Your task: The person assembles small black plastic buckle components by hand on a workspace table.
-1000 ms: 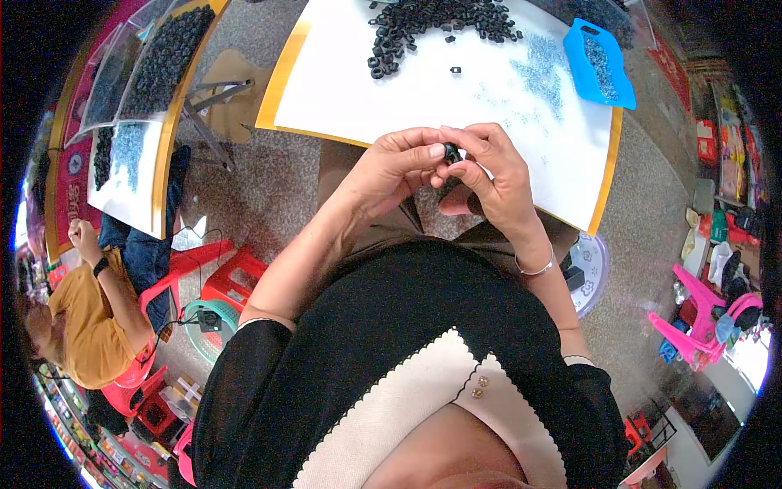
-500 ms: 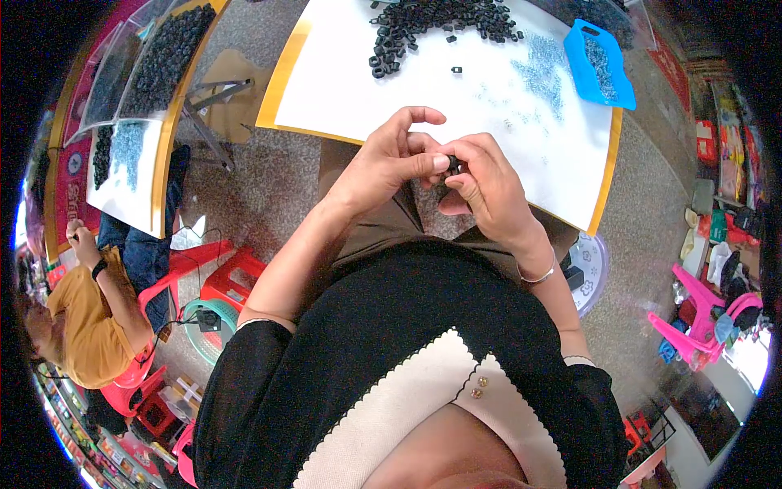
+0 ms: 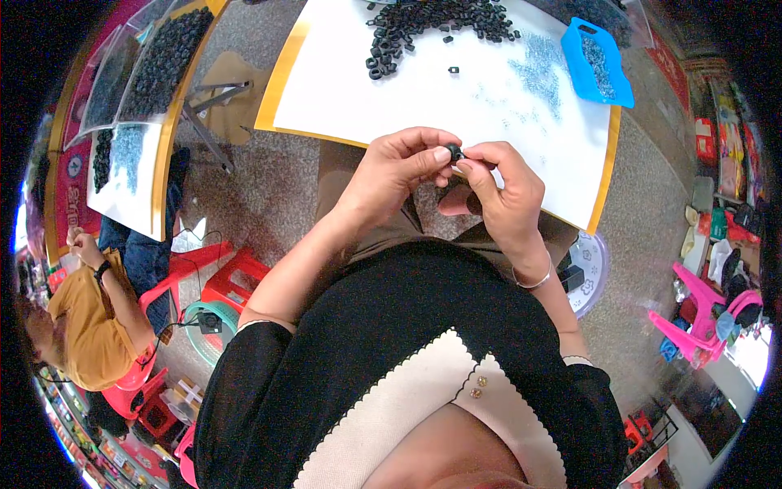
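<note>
In front of my body, by the near edge of the white-topped table (image 3: pixel 342 94), both hands meet around one small black plastic piece (image 3: pixel 454 151). My left hand (image 3: pixel 389 173) pinches that piece between thumb and forefinger. From the other side, my right hand (image 3: pixel 511 186) has its thumb and forefinger closed against the right side of the piece; a tiny shiny bit shows at those fingertips, too small to name. A heap of similar black pieces (image 3: pixel 436 23) lies at the table's far side, and a single black piece (image 3: pixel 454 70) lies apart, nearer me.
Tiny pale bluish pieces (image 3: pixel 538 77) are scattered on the right of the tabletop, beside a blue tray (image 3: pixel 577 61) holding more. Leftward, another person (image 3: pixel 98 326) sits at a second table (image 3: pixel 122 191) with similar parts. A red stool (image 3: pixel 236 277) and a green basket (image 3: pixel 199 346) stand nearby.
My right hand has turned and shifted slightly right, its fingertips now at the black piece's side. The left fingers have curled in around the piece, which sits a little higher.
</note>
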### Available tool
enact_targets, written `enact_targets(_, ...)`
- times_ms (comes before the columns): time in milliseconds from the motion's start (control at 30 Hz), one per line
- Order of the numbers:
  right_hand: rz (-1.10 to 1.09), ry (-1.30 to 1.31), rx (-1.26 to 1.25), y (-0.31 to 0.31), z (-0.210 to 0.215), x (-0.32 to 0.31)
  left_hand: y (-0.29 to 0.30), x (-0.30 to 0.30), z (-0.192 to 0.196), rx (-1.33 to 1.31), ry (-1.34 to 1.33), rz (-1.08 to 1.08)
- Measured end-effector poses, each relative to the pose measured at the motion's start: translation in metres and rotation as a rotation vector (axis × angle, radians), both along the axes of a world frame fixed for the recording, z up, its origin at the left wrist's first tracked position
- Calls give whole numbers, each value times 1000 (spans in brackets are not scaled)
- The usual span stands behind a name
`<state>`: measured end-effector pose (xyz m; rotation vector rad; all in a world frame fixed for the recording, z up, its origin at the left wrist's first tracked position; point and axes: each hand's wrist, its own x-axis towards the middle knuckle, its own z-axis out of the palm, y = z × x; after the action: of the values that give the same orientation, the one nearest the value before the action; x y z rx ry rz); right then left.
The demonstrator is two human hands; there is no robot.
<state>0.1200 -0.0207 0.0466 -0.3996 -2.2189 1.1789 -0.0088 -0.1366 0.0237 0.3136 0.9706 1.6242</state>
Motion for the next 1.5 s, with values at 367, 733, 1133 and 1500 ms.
enact_targets(367,-54,33,89,-6,3,-2,-1,13,15,-52,258,129)
enact_targets(733,63,85,152,5,-14,-3,3,-1,-5,-87,219,-25)
enact_targets(1133,104,71,229,8,-16,2,1,-8,-16,52,-61,-273)
enact_targets(1500,103,-12,-51,1,-22,-2,5,9,-17,-54,10,-65)
